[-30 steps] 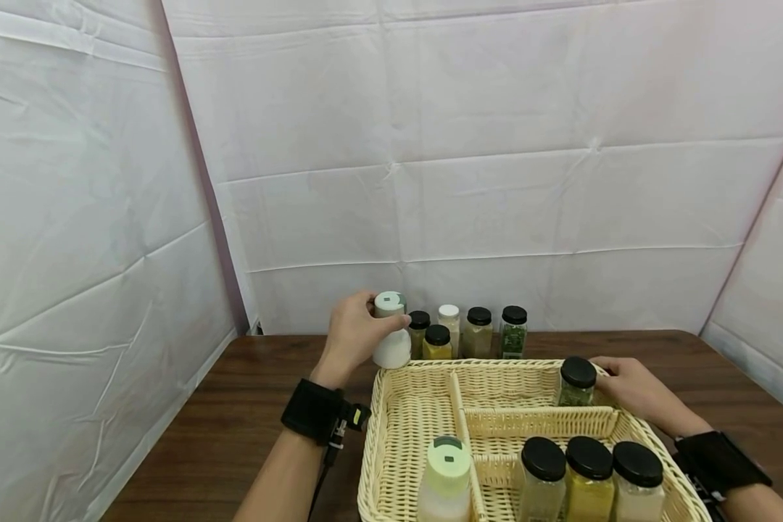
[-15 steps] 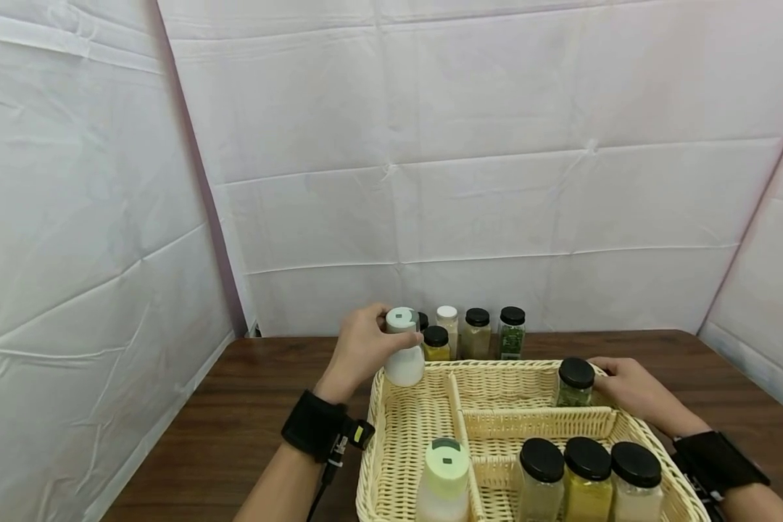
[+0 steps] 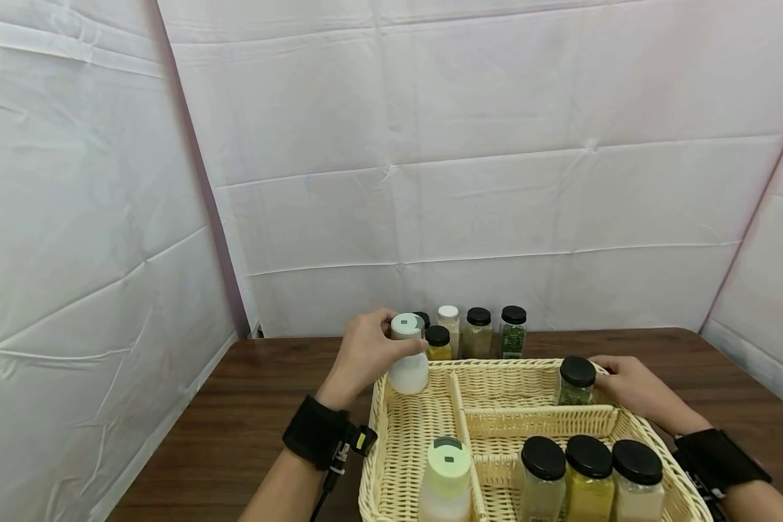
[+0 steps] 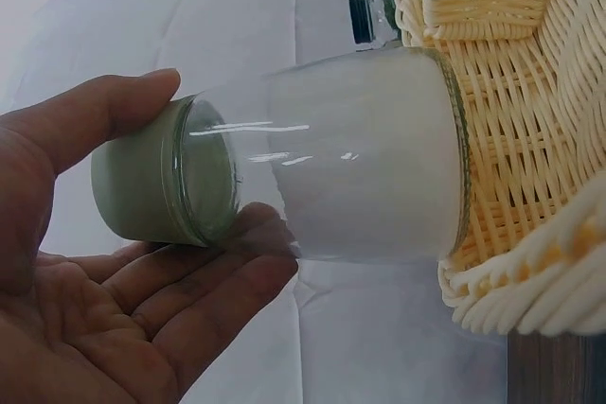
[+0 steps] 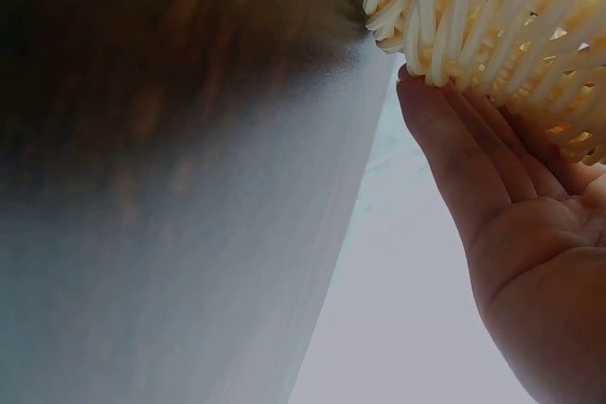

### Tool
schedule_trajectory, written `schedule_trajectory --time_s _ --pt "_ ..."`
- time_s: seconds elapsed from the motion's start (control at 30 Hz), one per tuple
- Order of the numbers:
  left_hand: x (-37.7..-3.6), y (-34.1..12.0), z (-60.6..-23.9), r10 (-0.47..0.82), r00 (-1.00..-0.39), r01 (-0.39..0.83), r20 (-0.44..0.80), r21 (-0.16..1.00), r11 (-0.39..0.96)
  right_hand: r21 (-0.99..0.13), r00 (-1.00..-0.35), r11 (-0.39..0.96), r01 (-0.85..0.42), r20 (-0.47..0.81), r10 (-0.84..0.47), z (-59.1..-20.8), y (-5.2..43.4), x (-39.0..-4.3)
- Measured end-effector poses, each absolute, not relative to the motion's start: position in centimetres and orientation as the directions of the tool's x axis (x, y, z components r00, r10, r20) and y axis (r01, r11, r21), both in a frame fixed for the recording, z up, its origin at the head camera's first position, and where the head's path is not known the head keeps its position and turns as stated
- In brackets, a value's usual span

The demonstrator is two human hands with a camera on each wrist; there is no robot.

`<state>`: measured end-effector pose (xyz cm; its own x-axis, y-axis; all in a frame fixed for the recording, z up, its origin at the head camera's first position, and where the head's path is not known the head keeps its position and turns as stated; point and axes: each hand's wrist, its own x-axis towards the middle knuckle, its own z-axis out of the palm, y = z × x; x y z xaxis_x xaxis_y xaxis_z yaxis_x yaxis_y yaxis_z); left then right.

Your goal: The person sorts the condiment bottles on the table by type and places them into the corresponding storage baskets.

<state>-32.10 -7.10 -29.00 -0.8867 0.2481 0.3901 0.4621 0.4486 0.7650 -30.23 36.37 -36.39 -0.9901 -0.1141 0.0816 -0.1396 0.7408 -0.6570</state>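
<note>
In the head view, my left hand [image 3: 372,355] holds a clear jar of white powder [image 3: 408,371] with a pale green cap. Thumb and fingers are round the cap end, and the jar is upright over the far left corner of the wicker basket [image 3: 457,395]. Up close in the left wrist view, its glass base [image 4: 379,158] overlaps the basket's weave. My right hand [image 3: 636,388] grips the basket's far right corner, beside a black-capped jar of green herbs [image 3: 576,383]. In the right wrist view, the fingers [image 5: 464,149] lie against the outside of the woven wall.
A second green-capped jar [image 3: 446,478] stands in the basket's left compartment. Several black-capped spice jars [image 3: 589,482] fill the front right one. Behind the basket, more spice jars [image 3: 476,337] stand on the dark wooden table [image 3: 235,420]. White sheeting [image 3: 391,181] hangs around.
My left hand has brought the green-capped jar to the right and nearer, from the basket's back left rim to over the left compartment. The right hand stays at the corner.
</note>
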Motion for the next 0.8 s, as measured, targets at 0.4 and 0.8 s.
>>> schedule_trajectory --time_s 0.4,0.8 --pt "-31.25 -7.22 -29.31 0.366 -0.878 0.454 0.308 0.779 0.432 -0.652 -0.986 0.740 -0.163 0.094 -0.135 -36.52 36.39 -30.07" --pt "-31.36 -7.09 -29.36 0.504 -0.830 0.484 0.240 0.760 0.434 -0.652 -0.984 0.737 -0.180 0.111 -0.142 -36.47 36.38 -29.92"
